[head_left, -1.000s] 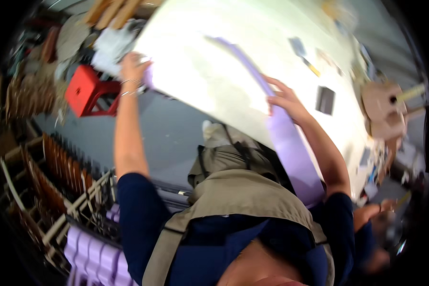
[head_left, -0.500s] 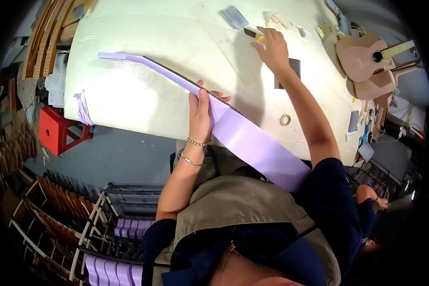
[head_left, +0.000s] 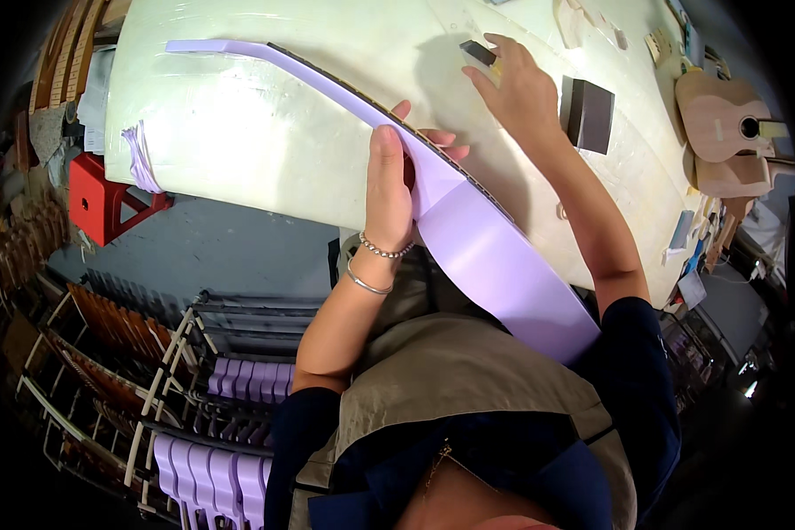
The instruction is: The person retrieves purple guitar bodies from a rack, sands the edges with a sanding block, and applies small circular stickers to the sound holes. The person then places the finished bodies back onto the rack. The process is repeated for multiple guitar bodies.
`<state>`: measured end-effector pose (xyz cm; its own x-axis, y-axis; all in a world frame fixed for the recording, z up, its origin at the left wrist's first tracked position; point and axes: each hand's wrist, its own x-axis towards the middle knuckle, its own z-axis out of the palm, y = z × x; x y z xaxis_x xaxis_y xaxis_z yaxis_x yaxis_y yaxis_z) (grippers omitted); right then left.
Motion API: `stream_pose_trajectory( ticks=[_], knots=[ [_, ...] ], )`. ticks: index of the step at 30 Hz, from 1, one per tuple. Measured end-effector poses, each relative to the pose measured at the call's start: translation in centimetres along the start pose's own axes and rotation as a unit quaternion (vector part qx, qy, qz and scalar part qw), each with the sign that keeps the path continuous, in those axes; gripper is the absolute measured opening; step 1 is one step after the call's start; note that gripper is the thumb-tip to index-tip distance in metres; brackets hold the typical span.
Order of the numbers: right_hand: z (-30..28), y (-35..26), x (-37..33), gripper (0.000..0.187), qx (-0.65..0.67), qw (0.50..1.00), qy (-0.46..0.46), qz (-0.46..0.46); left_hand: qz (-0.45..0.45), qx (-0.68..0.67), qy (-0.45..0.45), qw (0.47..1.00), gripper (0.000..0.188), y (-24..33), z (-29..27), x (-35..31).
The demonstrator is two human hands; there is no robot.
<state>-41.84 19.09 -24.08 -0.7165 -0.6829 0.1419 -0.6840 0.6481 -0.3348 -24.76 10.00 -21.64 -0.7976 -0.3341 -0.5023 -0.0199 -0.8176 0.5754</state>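
A lilac guitar (head_left: 503, 265) lies on edge across my lap, its neck pointing up and left over the table and its dark fingerboard edge turned away from me. My left hand (head_left: 393, 181) is wrapped around the neck near the heel, thumb on the near side and fingertips showing beyond the fingerboard. Over the table, my right hand (head_left: 523, 93) has a small dark block (head_left: 479, 53) with a yellow part between thumb and fingers. A larger dark brown block (head_left: 592, 117) rests on the table beside my right wrist.
The pale, film-covered table (head_left: 238, 141) carries a bundle of lilac strips (head_left: 140, 159) at its near left edge. A red stool (head_left: 106, 199) stands at left. Racks below hold several lilac guitar parts (head_left: 212, 468). Unfinished guitars (head_left: 724, 115) are at far right.
My right hand has closed on the small dark block and drawn it left across the table. The view has shifted; my left hand keeps its hold on the guitar neck.
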Motion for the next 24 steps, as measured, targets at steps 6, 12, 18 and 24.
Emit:
stream_pose_trajectory(
  ticks=[6, 12, 18, 24],
  knots=[
    [-6.0, -1.8, -0.3, 0.043, 0.403, 0.828, -0.281, 0.272, -0.010, -0.052, 0.005, 0.999, 0.063, 0.7, -0.5, 1.3],
    [-7.6, -2.0, -2.7, 0.046, 0.459, 0.747, -0.430, 0.217, -0.018, -0.026, -0.007, 0.999, 0.051, 2.2, 0.1, 1.8],
    [-7.6, -1.8, -1.7, 0.023, 0.442, 0.812, -0.354, 0.142, 0.000, -0.064, 0.052, 0.997, 0.027, 1.8, 0.4, 2.2],
    [-8.5, -4.4, -0.1, 0.011, 0.167, 0.929, -0.281, -0.176, 0.006, -0.060, 0.057, 0.997, 0.029, 1.8, 0.4, 2.3]
  ],
)
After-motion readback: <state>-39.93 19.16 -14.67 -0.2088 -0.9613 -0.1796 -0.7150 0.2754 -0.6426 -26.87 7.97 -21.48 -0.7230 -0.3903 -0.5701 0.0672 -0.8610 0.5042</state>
